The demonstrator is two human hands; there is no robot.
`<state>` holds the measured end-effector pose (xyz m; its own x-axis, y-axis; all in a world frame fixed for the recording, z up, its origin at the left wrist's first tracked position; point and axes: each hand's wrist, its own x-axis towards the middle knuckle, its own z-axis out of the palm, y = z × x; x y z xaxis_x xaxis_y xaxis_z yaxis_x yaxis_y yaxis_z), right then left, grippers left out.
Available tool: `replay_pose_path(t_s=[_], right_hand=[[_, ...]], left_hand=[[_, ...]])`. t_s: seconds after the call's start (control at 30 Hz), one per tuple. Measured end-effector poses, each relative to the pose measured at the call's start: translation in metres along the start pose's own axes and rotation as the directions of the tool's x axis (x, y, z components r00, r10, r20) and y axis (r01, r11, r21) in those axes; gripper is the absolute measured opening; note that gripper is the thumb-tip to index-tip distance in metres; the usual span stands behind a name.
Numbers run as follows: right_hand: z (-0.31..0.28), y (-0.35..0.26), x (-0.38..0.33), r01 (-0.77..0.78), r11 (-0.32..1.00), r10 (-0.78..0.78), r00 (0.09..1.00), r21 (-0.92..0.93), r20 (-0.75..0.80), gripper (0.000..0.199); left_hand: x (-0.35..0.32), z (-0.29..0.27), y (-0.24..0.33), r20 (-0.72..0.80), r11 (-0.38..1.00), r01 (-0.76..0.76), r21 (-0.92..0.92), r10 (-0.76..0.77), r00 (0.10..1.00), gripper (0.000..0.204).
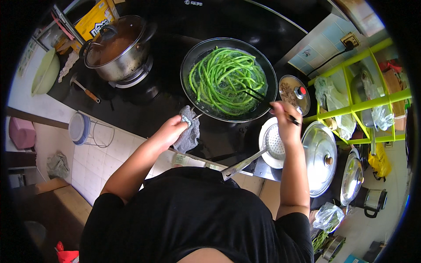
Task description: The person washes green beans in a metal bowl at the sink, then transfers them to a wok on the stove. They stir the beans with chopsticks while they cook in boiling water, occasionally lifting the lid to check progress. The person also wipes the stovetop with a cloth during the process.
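Note:
Long green beans [221,81] lie coiled in bubbling water in a dark wok [186,70] on the black cooktop. My left hand [169,130] is closed around a grey cloth [187,136] at the wok's near-left side, where a thin metal handle sticks out of the cloth. Over the wok's right rim, my right hand [287,120] grips black chopsticks [258,95], their tips among the beans. Just below that hand, a perforated skimmer [277,144] rests on a white bowl [264,133], its long handle pointing toward me.
At the left, a lidded steel pot [109,59] stands on another burner beside a wooden-handled ladle [85,89]. A glass-lidded dish [289,92] sits right of the wok. Large metal lids [320,158] and a green rack [351,107] fill the right side.

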<state>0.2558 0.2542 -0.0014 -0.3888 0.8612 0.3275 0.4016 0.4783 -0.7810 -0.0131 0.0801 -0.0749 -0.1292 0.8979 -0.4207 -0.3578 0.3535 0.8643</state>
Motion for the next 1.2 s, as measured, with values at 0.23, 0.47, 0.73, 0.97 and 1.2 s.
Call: replay_pose_path(t_s=[0.23,0.47,0.73,0.97,1.2], right_hand=[[0.022,-0.024,0.033,0.059,0.991,-0.058,0.998,0.120,-0.008,0.018],[0.040,-0.014,0.035,-0.074,0.996,0.060,0.970,0.050,0.235,0.024],[0.030,-0.038,0.068,-0.152,0.972,0.133,0.985,0.178,0.111,0.023],[0.071,-0.003,0.085,-0.068,0.994,0.048,0.975,0.085,0.217,0.027],[0.024,-0.021,0.066,-0.106,0.991,0.086,0.974,0.085,0.211,0.026]], left_hand=[[-0.012,-0.017,-0.026,0.040,0.997,-0.052,-0.053,0.054,0.998,0.025],[-0.039,-0.037,-0.035,-0.100,0.941,-0.118,-0.316,0.090,0.991,0.026],[-0.047,-0.060,-0.051,-0.203,0.865,-0.195,-0.462,0.111,0.973,0.025],[-0.055,-0.065,-0.054,-0.230,0.874,-0.210,-0.439,0.117,0.966,0.026],[-0.061,-0.071,-0.062,-0.260,0.878,-0.202,-0.434,0.092,0.961,0.026]])
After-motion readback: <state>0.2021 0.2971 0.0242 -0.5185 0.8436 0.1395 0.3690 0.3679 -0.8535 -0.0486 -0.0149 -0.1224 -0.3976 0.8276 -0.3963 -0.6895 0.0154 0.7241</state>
